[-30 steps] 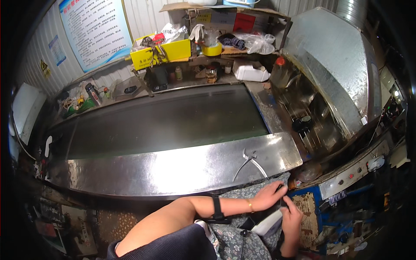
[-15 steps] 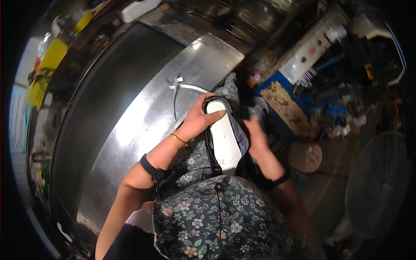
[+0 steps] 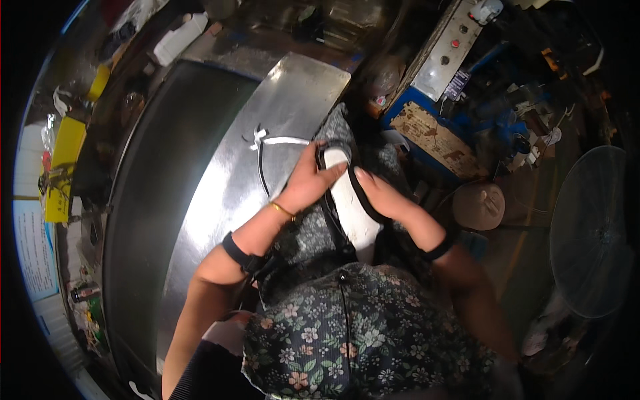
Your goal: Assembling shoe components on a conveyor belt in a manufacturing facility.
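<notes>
A dark shoe upper with a white sole-shaped bottom [image 3: 351, 207] is held bottom up above my lap, its far end tilted toward the metal table. My left hand [image 3: 308, 185] wraps round the far left side, thumb pressed on the white surface. On the opposite side, my right hand [image 3: 387, 199] closes on the dark edge, thumb lying along it near the far end. The fingers beneath the shoe are hidden. A thin white and dark strap or cord [image 3: 283, 140], with a small white knot-like piece, lies on the table beside my left hand.
The shiny metal table [image 3: 230, 160] runs along my left, beside a dark conveyor-like belt [image 3: 160, 147]. A blue machine frame with a worn board [image 3: 433, 137] stands at the far right. A round stool-like object [image 3: 479, 205] and a large round mesh guard [image 3: 593, 230] are at right.
My right hand has come in from beside the shoe and closed on its right edge. My left hand keeps its hold. The whole view has shifted and turned slightly.
</notes>
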`<state>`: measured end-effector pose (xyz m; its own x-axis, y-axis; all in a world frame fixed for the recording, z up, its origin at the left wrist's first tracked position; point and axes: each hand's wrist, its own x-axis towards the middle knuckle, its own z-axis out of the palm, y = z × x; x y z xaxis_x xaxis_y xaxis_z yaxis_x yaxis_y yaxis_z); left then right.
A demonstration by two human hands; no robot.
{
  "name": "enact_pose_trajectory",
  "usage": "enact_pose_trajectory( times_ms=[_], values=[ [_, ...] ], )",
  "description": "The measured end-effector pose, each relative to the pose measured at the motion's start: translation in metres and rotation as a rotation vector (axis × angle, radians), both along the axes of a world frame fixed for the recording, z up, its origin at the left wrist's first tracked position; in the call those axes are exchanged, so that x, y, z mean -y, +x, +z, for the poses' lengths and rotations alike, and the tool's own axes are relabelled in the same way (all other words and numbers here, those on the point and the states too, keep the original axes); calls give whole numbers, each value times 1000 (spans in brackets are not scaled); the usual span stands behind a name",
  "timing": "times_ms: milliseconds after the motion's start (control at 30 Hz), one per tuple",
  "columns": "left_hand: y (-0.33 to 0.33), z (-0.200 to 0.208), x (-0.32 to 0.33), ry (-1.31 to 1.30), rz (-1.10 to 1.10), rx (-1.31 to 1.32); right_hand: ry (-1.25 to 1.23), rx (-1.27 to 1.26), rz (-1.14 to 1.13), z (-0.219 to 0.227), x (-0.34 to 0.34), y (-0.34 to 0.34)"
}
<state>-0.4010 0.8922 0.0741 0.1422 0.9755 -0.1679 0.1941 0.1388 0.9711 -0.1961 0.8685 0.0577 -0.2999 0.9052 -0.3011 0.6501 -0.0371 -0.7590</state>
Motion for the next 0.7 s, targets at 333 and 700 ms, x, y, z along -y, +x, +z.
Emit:
enact_pose_trajectory(
  times_ms=[333,700],
  values=[
    [-31,-25,-2,-382,32,1355,-37,-634,-23,-23,31,-7],
    [-21,18,13,330,-13,-1254,85,-308,-161,15,40,-77]
  ],
)
